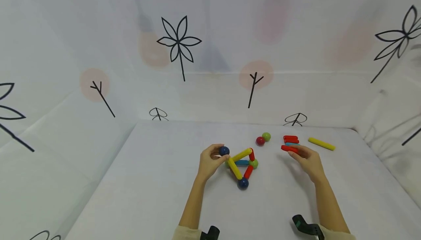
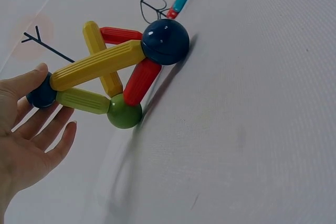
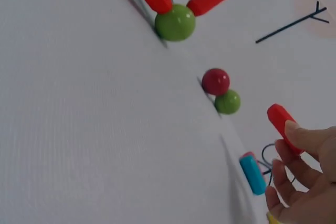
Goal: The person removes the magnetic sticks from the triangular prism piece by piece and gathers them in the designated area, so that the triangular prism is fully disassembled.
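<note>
My left hand point(image 1: 209, 162) pinches a dark blue ball point(image 1: 224, 150) between thumb and fingers. That ball joins a partly built frame of rods and balls. Its yellow rod point(image 1: 235, 168) slopes down to another dark blue ball point(image 1: 243, 183) on the table; a lime green rod point(image 2: 83, 101) runs to a green ball point(image 2: 125, 112). Red rods point(image 1: 248, 172) and a blue rod point(image 1: 242, 162) belong to it too. One yellow rod point(image 1: 241, 154) meets a raised red rod point(image 1: 251, 154). My right hand point(image 1: 309, 162) pinches a loose red rod point(image 1: 289, 148) above the table.
Behind the frame, a dark red ball point(image 1: 260, 141) and a green ball point(image 1: 266, 136) lie together on the white table point(image 1: 141, 181). Beyond my right hand are two red rods point(image 1: 291, 139), a blue rod point(image 3: 253, 174) and a yellow rod point(image 1: 321, 143). A patterned white cloth point(image 1: 210, 97) stands behind.
</note>
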The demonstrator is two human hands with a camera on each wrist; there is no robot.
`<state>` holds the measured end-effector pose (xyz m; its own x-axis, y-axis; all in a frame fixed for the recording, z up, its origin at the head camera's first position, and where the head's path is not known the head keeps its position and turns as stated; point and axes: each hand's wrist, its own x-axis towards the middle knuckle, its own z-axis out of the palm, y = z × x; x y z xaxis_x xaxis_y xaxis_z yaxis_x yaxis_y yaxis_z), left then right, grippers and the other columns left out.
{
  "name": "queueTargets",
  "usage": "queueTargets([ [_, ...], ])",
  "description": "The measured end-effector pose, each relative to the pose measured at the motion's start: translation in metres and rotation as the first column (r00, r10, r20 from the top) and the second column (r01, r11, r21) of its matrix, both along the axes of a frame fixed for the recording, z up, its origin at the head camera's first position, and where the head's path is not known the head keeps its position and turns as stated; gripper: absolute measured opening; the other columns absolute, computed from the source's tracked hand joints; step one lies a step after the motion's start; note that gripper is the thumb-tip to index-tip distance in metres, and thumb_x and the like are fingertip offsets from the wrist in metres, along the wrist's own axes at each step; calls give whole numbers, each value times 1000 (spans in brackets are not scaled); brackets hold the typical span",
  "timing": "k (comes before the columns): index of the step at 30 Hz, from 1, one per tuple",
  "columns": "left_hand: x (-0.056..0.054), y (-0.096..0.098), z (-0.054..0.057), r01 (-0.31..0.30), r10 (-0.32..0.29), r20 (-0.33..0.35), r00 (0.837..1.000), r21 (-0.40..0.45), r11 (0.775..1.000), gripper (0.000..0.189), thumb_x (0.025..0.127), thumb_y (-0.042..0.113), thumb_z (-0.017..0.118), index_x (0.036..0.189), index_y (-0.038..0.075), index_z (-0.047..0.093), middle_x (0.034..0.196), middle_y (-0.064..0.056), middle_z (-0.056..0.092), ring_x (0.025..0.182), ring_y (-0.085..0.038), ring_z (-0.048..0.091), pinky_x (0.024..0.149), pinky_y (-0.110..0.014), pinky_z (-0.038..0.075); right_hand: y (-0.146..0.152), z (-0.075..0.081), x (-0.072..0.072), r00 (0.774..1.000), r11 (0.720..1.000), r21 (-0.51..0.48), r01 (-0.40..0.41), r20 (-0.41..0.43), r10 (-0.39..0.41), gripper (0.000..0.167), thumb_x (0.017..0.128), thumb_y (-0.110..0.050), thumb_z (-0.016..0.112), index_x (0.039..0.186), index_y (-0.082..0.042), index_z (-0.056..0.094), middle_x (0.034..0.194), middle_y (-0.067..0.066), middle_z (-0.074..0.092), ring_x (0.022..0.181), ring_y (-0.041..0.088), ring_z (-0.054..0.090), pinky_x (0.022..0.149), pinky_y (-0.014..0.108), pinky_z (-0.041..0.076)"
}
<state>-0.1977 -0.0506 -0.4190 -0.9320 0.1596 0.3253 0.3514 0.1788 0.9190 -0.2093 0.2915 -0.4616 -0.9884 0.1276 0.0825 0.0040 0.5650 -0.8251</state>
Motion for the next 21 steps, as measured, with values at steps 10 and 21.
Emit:
queueTargets([
  [10, 1, -1, 1, -16, 16, 3, 1000, -12, 1000, 35, 81, 0, 70, 112, -11, 59, 105, -25, 64, 93, -37, 62, 76, -31, 53, 18, -17, -4, 995, 995, 98, -8, 95, -1, 44, 92, -24, 61, 121, 7, 50, 113, 29, 56, 102, 38, 50, 77, 32, 47],
  [21, 0, 1, 1, -11, 11, 7, 1000, -14, 1000, 36, 80, 0, 71, 113, -10, 59, 106, -24, 64, 93, -37, 62, 78, -37, 53, 27, -26, -21, 983, 990, 130, 60, 164, -81, 55, 92, -36, 58, 129, 4, 50, 117, 28, 51, 105, 41, 43, 85, 52, 42],
])
